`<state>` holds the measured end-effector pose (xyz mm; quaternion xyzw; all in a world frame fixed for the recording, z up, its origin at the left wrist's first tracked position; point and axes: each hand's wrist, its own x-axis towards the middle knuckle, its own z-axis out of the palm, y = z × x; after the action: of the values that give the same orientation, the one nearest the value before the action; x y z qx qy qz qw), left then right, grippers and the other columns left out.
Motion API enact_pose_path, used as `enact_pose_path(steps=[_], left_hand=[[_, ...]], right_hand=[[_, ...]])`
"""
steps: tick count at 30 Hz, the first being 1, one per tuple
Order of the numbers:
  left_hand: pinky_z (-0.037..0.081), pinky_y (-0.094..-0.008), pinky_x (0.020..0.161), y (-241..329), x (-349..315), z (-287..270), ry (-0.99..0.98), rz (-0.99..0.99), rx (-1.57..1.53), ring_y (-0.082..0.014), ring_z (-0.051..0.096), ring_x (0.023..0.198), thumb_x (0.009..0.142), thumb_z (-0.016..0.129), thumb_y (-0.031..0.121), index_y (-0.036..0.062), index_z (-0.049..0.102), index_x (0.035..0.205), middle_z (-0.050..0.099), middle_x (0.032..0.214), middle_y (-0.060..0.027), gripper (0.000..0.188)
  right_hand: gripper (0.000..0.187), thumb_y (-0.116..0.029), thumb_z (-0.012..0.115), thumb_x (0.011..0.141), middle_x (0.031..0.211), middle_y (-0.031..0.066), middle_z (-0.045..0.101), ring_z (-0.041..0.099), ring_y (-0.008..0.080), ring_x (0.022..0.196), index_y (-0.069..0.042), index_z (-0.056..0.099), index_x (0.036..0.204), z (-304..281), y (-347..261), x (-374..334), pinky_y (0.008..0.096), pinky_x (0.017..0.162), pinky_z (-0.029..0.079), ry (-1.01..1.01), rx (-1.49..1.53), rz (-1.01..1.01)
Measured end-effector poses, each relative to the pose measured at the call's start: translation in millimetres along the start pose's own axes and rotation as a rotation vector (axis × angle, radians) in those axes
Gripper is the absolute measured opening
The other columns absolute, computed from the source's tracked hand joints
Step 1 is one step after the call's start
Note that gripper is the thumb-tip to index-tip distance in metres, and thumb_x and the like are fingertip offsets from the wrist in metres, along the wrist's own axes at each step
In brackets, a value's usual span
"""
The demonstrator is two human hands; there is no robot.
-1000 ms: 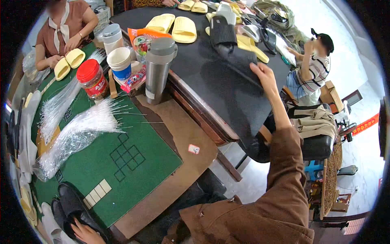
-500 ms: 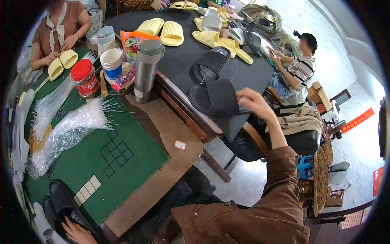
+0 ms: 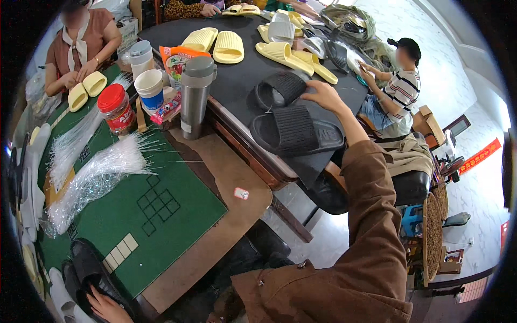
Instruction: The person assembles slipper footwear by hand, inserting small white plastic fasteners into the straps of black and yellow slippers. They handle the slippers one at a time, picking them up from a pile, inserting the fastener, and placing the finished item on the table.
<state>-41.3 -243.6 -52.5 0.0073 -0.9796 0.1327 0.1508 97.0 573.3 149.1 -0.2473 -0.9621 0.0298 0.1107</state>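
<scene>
Two black slide slippers lie side by side on the dark table. My right hand (image 3: 323, 98) reaches over the table and pinches the edge of the farther black slide (image 3: 281, 89), its thumb and fingers close together. The nearer black slide (image 3: 293, 131), with a ribbed strap, sits just below that hand and apart from it. At the lower left, my left hand (image 3: 109, 308) rests with spread fingers on a black slipper (image 3: 90, 264), beside a second dark one. The bottom of the picture cuts off part of this hand.
A steel tumbler (image 3: 195, 97), paper cups (image 3: 149, 89) and a red-lidded jar (image 3: 116, 110) stand between the tables. Clear plastic strands (image 3: 102, 172) lie on the green mat (image 3: 183, 231). Yellow slides (image 3: 229, 47) are farther back. Co-workers sit at left, back and right.
My right hand has moved from the nearer black slide to the farther one, uncovering the nearer one's end. My left hand stays on the black slipper at the lower left.
</scene>
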Motion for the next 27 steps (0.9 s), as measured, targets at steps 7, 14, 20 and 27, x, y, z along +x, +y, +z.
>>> enact_pose_path(steps=[7, 14, 20, 27], left_hand=[[0.031, -0.0519, 0.107, -5.8, -7.4, 6.3, -0.022, -0.014, 0.040, -0.0338, 0.040, 0.132, 0.101, 0.039, 0.015, 0.0197, 0.037, 0.145, 0.036, 0.147, -0.0160, 0.044], [0.030, -0.0507, 0.108, 13.1, -4.1, -18.4, 0.004, 0.013, -0.008, -0.0348, 0.040, 0.131, 0.100, 0.038, 0.013, 0.0175, 0.040, 0.143, 0.039, 0.143, -0.0192, 0.043], [0.029, -0.0499, 0.109, 16.8, -5.1, -21.2, 0.044, 0.024, -0.074, -0.0341, 0.038, 0.132, 0.100, 0.038, 0.014, 0.0164, 0.040, 0.143, 0.041, 0.142, -0.0191, 0.042], [0.030, -0.0508, 0.107, 19.8, -7.3, -26.8, 0.100, -0.007, -0.119, -0.0325, 0.040, 0.131, 0.095, 0.046, 0.011, 0.0178, 0.041, 0.142, 0.042, 0.140, -0.0179, 0.047]], right_hand=[[0.038, -0.025, 0.065, 0.082, 0.105, 0.0141, 0.067, 0.062, 0.0238, 0.098, -0.004, 0.064, 0.115, -12.1, -28.1, -50.3, 0.0357, 0.086, 0.046, -0.181, 0.427, -0.043], [0.041, -0.015, 0.064, 0.080, 0.116, 0.0172, 0.060, 0.058, 0.0301, 0.095, -0.001, 0.058, 0.117, 2.7, -26.4, -71.3, 0.0398, 0.083, 0.045, -0.113, 0.254, 0.001], [0.035, -0.025, 0.068, 0.079, 0.078, 0.0214, 0.063, 0.061, 0.0338, 0.071, 0.007, 0.059, 0.089, 18.6, -50.6, -80.6, 0.0405, 0.067, 0.048, -0.018, 0.130, -0.040], [0.026, -0.013, 0.067, 0.075, 0.058, 0.0124, 0.052, 0.051, 0.0171, 0.054, 0.006, 0.051, 0.081, 33.3, -210.0, -143.3, 0.0338, 0.052, 0.044, -0.024, 0.546, -0.129]])
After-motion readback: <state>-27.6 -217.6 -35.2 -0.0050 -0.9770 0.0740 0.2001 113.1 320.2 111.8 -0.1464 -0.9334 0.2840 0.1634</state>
